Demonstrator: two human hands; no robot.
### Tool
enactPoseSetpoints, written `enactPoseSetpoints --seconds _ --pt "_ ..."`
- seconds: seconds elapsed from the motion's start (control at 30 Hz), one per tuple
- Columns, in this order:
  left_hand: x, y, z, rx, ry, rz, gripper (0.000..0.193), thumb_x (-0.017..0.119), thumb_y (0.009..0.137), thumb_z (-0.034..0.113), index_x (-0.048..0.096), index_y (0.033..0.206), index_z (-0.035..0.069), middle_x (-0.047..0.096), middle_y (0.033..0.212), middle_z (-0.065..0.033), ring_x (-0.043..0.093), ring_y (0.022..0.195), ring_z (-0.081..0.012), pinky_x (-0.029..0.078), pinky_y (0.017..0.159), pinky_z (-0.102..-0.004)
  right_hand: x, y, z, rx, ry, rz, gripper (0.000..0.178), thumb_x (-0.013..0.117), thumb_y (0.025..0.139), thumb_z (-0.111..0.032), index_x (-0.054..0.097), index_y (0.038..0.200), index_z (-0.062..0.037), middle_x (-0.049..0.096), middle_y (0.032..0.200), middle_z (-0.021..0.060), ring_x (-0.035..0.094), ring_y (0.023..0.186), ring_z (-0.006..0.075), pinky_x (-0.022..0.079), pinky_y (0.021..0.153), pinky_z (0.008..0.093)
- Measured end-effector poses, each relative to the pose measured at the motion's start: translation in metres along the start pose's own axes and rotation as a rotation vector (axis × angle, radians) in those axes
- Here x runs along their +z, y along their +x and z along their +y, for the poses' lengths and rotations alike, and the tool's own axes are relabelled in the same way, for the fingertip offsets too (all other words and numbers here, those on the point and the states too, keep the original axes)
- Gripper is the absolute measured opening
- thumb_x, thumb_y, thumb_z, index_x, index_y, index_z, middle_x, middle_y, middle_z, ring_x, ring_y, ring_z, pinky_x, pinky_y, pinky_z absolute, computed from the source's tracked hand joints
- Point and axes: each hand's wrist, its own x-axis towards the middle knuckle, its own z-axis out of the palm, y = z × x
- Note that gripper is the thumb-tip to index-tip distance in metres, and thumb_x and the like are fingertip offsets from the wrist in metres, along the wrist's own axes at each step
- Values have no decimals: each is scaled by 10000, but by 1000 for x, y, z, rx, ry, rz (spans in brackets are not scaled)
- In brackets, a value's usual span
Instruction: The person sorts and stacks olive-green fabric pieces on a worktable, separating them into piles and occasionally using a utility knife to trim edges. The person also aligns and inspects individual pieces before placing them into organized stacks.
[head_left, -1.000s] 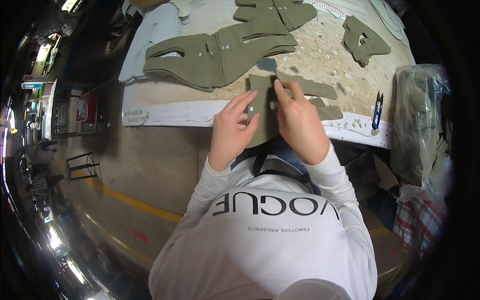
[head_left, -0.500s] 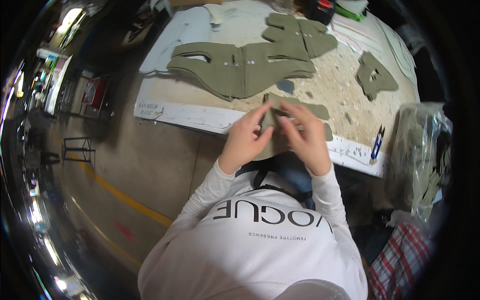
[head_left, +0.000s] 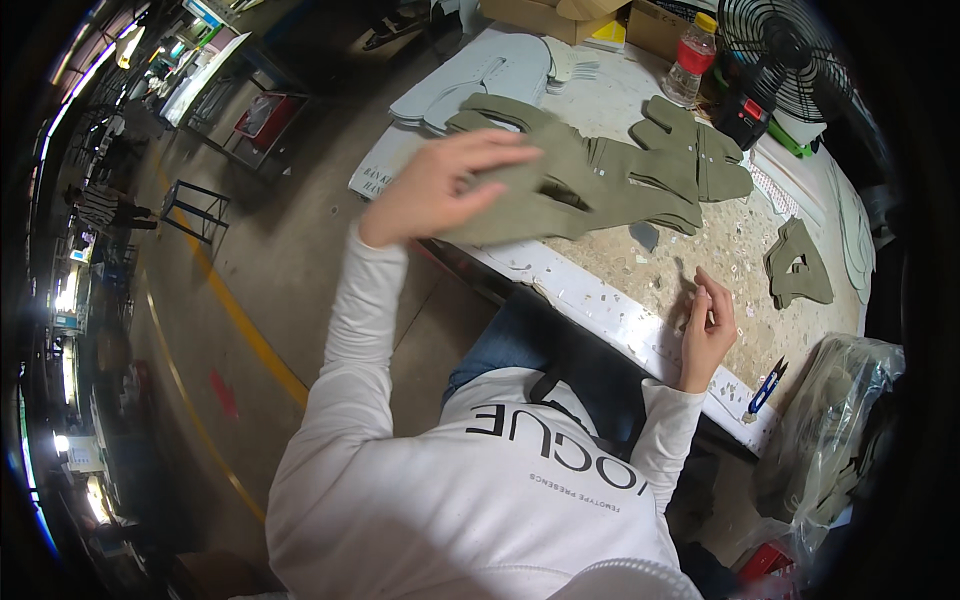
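Note:
My left hand (head_left: 435, 187) is over the table's left part, with an olive-green cut fabric piece (head_left: 515, 212) in its grip. The hand and piece are smeared by motion, and the fingertips' exact hold is hard to see. Under and beside it lie stacked olive fabric pieces (head_left: 612, 172), partly covered. My right hand (head_left: 708, 333) rests at the table's front edge, its fingers loosely bent and apart, holding nothing. Blue thread snips (head_left: 767, 388) lie to its right. Farther right is a small olive stack with a cut-out (head_left: 798, 268).
White pattern sheets (head_left: 470, 80) lie at the far left. A red-labelled bottle (head_left: 690, 62), a black fan (head_left: 785, 45) and cardboard boxes (head_left: 560, 18) stand at the back. A clear plastic bag (head_left: 835, 425) hangs by the right edge. Scraps dot the worktop (head_left: 600, 262).
My left hand has swung left with the fabric piece from the table's front edge to the stacks. The right hand has let go and moved right, onto the table. The view has turned.

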Motion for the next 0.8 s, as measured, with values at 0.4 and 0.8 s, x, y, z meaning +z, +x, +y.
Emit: enactPoseSetpoints --seconds 0.4,0.8 --pt "-66 -58 -193 -661 -146 -222 472 646 798 -2 653 1259 100 667 1104 7 478 757 -24 429 733 -175 1 -3 -9 -64 -73 -28 202 584 940 -87 724 1084 -71 683 977 33 581 737 82 431 599 211" --pt "19 -3 -80 35 341 188 345 758 758 144 698 1091 78 683 1153 -102 635 1064 -294 503 926 -375 12 56 -76 -487 -190 -366 251 642 831 22 695 1063 -58 654 909 97 658 754 285 513 638 340"
